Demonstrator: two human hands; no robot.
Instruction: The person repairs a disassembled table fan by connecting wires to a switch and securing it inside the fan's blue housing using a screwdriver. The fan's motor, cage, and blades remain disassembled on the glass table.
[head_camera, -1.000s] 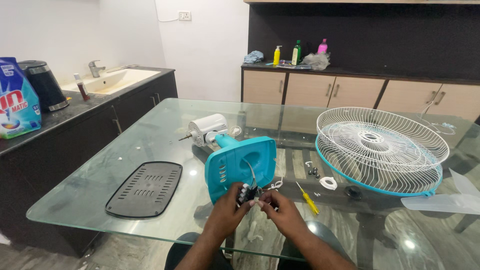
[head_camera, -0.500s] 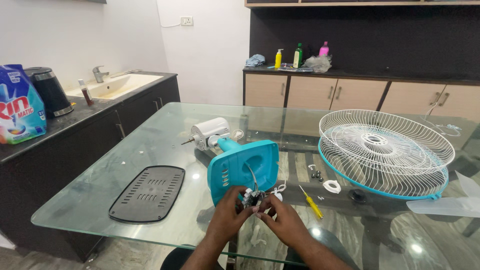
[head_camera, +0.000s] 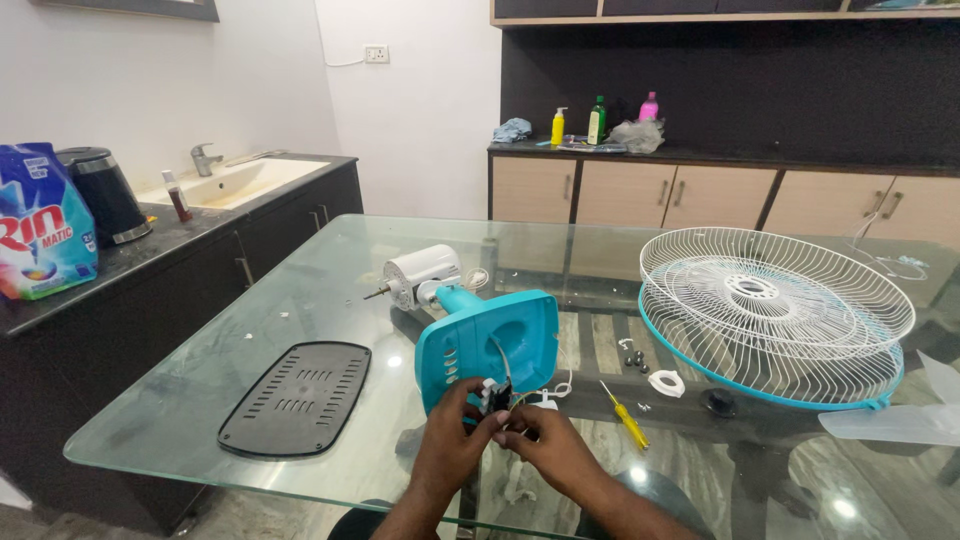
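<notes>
A teal fan base (head_camera: 490, 350) lies tipped on its side on the glass table (head_camera: 330, 300), its hollow underside facing me, joined to a white fan motor (head_camera: 420, 275) behind it. Thin wires hang out of the base. My left hand (head_camera: 450, 450) and my right hand (head_camera: 550, 450) meet just below the base. Both pinch a small black switch part (head_camera: 496, 398) with wires attached.
A black vented bottom plate (head_camera: 297, 397) lies at the left. A yellow screwdriver (head_camera: 627, 419), a white ring (head_camera: 665, 382) and small screws (head_camera: 632, 360) lie right of my hands. Stacked white fan grilles (head_camera: 775, 315) fill the right side. Counter with sink, kettle, detergent pack at left.
The view has shifted slightly, with everything a little lower in the frame. My hands stay at the base's wires, working the small black part closer together.
</notes>
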